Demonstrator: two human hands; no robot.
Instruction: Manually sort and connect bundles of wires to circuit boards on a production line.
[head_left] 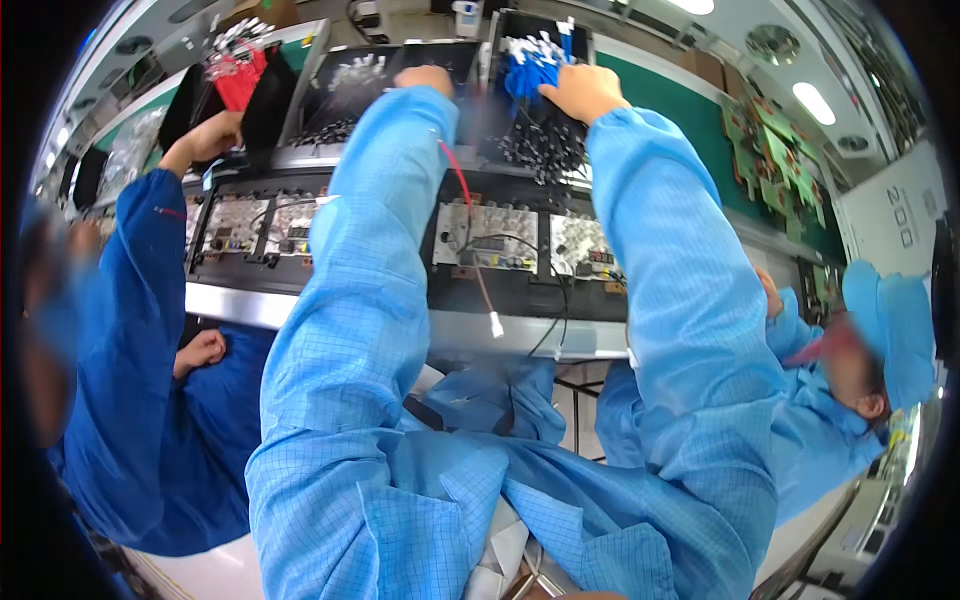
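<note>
My left hand [425, 78] reaches into a black bin in the far middle. Its fingers are curled over and hidden, so what they hold does not show. My right hand [585, 92] is at the bundle of blue wires [530, 72] with white connectors, thumb against it and fingers bent. Below that bundle hang black wires [545, 150] with pale ends. A red wire [456, 172] with a white connector [496, 324] dangles beside my left sleeve. Under my arms, circuit boards [487, 235] sit in black trays [585, 300].
At left, a co-worker's hand [212, 138] in a dark blue sleeve touches a black bin beside red wires [238, 85]. Green circuit boards [780, 160] are piled at the right. Another person in a light blue cap [885, 325] is at the right. A metal rail [240, 305] runs along the near edge.
</note>
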